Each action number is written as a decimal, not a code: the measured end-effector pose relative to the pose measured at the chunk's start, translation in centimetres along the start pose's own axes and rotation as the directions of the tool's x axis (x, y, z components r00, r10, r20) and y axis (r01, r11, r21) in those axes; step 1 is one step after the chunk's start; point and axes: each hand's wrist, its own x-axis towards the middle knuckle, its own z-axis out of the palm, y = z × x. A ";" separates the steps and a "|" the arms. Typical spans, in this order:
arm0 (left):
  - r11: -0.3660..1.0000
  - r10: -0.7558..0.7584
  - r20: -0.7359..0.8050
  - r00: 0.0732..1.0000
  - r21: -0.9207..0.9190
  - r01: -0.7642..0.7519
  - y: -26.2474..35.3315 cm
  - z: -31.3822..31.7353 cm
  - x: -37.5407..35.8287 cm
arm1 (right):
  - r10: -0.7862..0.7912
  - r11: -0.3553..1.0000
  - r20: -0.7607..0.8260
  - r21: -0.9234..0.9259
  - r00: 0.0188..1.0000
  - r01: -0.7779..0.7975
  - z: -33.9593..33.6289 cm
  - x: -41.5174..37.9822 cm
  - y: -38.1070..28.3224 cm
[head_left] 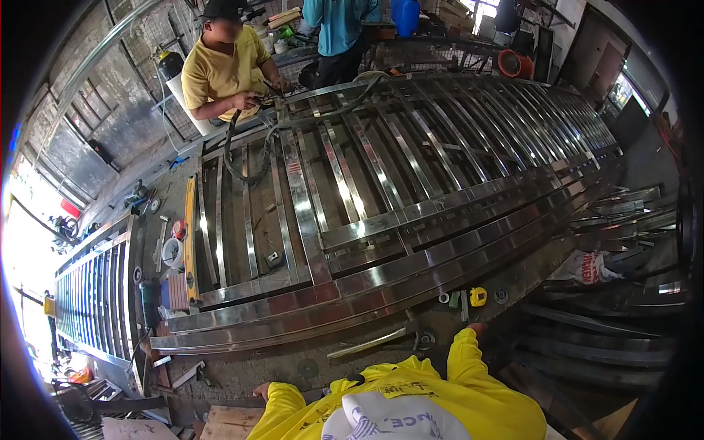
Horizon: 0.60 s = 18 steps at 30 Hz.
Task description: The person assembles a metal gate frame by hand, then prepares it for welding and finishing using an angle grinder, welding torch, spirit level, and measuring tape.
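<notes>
My left hand [262, 391] shows just past the yellow sleeve, at the near edge of the workbench [257, 367]. My right hand [479, 329] is by the same edge farther right, just below a yellow tape measure [478, 297]. Both hands are small in view and their fingers cannot be made out. A large shiny metal frame [381, 275] with many parallel bars lies flat across the bench in front of me. Between my hands and the frame lies a metal bar [368, 343]. A short metal strip [464, 306] sits beside the tape measure.
Across the frame a person in a yellow shirt [220, 70] holds a tool with a dark cable [231, 150]; another person in blue [341, 33] stands behind. A yellow spirit level [191, 238] lies left. Metal offcuts [623, 213] are piled right. Another barred frame [95, 290] stands far left.
</notes>
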 end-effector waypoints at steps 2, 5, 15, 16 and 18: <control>1.000 0.025 0.004 1.000 0.017 -0.025 -0.5 -1.3 -3.1 | -0.062 0.992 -0.013 -0.115 0.998 0.060 2.8 4.2 3.0; 0.999 0.024 -0.018 1.000 0.036 -0.023 -0.3 -0.4 -0.9 | -0.157 0.954 -0.028 -0.263 0.987 0.144 6.6 9.7 7.0; 1.000 -0.016 0.006 1.000 -0.009 0.016 0.4 1.6 4.2 | -0.150 0.966 -0.033 -0.218 0.988 0.140 4.7 6.9 4.5; 1.000 -0.019 -0.002 1.000 -0.009 0.019 0.4 1.7 4.0 | -0.159 0.962 -0.011 -0.225 0.987 0.153 2.7 4.4 2.6; 1.000 -0.024 -0.011 1.000 -0.007 0.024 0.3 0.9 2.0 | -0.164 0.959 0.009 -0.232 0.986 0.162 0.2 1.2 0.4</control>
